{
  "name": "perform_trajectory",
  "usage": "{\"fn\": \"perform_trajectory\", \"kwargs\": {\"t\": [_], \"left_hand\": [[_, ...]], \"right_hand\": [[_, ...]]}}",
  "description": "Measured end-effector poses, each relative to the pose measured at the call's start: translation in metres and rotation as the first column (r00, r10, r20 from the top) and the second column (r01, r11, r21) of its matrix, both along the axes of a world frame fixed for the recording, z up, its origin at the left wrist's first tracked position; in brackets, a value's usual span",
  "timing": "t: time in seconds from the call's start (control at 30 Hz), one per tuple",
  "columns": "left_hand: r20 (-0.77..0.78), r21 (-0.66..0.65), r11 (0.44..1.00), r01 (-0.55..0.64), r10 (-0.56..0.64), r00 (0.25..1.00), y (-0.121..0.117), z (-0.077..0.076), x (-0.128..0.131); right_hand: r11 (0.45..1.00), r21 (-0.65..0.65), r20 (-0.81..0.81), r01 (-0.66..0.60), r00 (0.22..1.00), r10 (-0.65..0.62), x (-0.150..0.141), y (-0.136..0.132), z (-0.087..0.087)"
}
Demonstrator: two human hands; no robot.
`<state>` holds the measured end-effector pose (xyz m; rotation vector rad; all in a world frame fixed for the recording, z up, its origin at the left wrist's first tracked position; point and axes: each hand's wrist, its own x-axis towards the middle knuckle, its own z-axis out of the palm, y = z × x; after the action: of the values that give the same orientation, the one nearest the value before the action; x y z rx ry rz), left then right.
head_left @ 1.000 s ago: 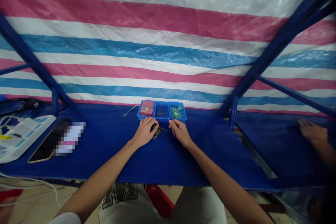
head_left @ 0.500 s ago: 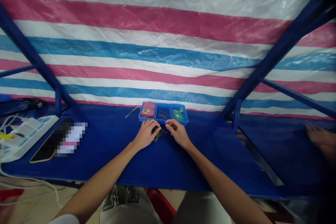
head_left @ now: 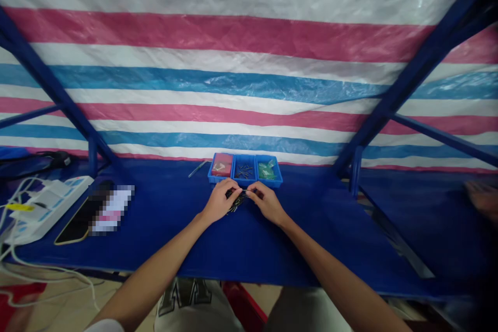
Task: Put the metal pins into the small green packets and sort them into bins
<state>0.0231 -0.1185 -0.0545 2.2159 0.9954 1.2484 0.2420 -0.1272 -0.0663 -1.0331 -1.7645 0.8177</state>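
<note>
My left hand point(head_left: 222, 201) and my right hand point(head_left: 266, 202) meet above the table, thumb and fingertips pinched on each. Between the fingertips a thin, light sliver shows, like a small metal pin point(head_left: 244, 190); both hands seem to hold it. Just below lies a heap of small dark and brassy pin-like pieces point(head_left: 235, 206), partly covered by my left hand. Right behind my hands stands a blue three-part tray point(head_left: 244, 183). Its left section holds a red block or packet point(head_left: 222, 162), the middle several thin metal pieces point(head_left: 244, 171), the right a green plastic bag point(head_left: 266, 170).
A pen-like stick point(head_left: 197, 168) lies left of the tray. Farther left are a phone point(head_left: 73, 225), a blurred-out sheet and a white power strip point(head_left: 50, 212) with cables. Blue frame bars rise on both sides before a striped sheet. Another person's hand point(head_left: 482, 198) rests at far right.
My right hand has come left to meet my left hand, and a thin piece now spans their fingertips. The whole view has shifted slightly. The other person's hand moved a little right in view.
</note>
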Motion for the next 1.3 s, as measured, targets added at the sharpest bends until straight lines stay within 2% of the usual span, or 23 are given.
{"fn": "perform_trajectory", "kwargs": {"t": [0.1,0.2,0.3,0.47,0.63,0.87,1.13,1.3], "left_hand": [[-0.089,0.027,1.0,0.017,-0.014,0.996,-0.0012,0.0006,-0.0008],[-0.186,0.042,0.999,0.03,-0.021,0.982,-0.0033,0.0014,-0.0014],[-0.237,0.047,0.999,0.027,-0.015,0.971,-0.0047,0.0027,-0.0018],[-0.281,0.064,0.998,-0.001,0.019,0.959,-0.0048,0.0044,-0.0032],[-0.342,0.075,0.997,-0.019,0.044,0.939,-0.0041,0.0028,-0.005],[-0.344,0.078,0.996,-0.037,0.062,0.937,-0.0032,0.0008,-0.0059],[-0.344,0.062,0.998,-0.004,0.025,0.939,-0.0044,0.0027,-0.0068],[-0.35,0.048,0.998,0.035,-0.016,0.937,-0.004,0.0024,-0.0075]], "right_hand": [[0.995,-0.095,-0.089,0.004,0.996,-0.013,0.001,-0.0011,0.0035],[0.983,-0.18,-0.167,-0.043,0.986,0.012,0.0001,-0.0033,0.006],[0.978,-0.201,-0.239,-0.055,0.971,0.006,-0.0022,-0.0052,0.0071],[0.973,-0.231,-0.349,0.025,0.931,-0.107,-0.0025,-0.0032,0.0055],[0.979,-0.199,-0.321,0.049,0.941,-0.113,-0.0008,-0.0008,0.0014],[0.984,-0.175,-0.279,0.024,0.957,-0.073,0.0014,0.0008,-0.0025],[0.974,-0.216,-0.275,0.069,0.953,-0.128,0.0017,-0.0018,-0.0009],[0.972,-0.206,-0.217,0.109,0.964,-0.154,0.0028,-0.0037,0.0004]]}}
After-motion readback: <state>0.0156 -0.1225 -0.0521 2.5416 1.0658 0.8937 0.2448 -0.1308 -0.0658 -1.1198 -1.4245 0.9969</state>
